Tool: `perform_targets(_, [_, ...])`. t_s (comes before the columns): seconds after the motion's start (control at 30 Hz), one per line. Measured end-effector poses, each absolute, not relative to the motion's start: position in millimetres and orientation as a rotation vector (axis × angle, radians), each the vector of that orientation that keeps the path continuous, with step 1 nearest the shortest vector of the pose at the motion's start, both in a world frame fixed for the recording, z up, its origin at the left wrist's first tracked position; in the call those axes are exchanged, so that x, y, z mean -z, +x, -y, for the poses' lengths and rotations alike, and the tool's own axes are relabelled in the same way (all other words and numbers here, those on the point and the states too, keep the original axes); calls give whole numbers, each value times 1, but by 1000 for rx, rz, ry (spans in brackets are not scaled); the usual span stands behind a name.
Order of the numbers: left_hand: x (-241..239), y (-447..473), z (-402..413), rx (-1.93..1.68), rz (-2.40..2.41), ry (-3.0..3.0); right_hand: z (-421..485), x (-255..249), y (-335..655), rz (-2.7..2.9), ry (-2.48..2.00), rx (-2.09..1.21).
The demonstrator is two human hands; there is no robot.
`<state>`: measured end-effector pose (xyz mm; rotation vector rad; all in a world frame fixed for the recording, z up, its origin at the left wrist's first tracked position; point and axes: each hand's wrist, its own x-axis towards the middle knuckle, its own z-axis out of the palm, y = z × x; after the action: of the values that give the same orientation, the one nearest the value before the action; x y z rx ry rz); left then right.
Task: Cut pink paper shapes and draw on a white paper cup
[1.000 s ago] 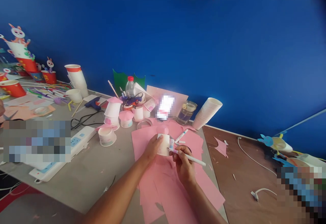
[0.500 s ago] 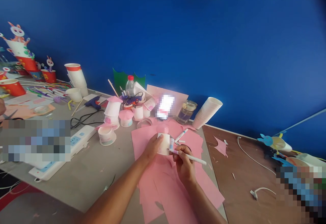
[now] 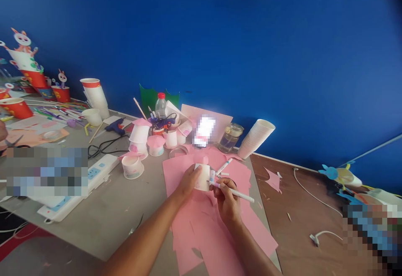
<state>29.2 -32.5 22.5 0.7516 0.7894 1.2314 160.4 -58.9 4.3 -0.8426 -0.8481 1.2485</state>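
Note:
My left hand [image 3: 187, 180] grips a small white paper cup [image 3: 202, 177] lying on its side over pink paper sheets [image 3: 204, 221]. My right hand [image 3: 226, 200] is closed on a white marker [image 3: 234, 192], with its tip against the cup's side. A second marker [image 3: 224, 166] lies on the pink paper just beyond the cup.
A stack of white cups [image 3: 256, 138] lies on its side beside a glass jar [image 3: 230, 138]. Decorated cups [image 3: 140, 138], a water bottle [image 3: 160, 106], a glue gun [image 3: 114, 126] and a power strip [image 3: 94, 174] sit to the left. A white cable [image 3: 314, 200] crosses the brown table on the right.

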Motion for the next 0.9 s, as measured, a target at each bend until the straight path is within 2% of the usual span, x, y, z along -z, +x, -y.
perform_targets(0.9, [-19,27,31,-1254,-882,769,60,-5,159,875,-877,-1262])
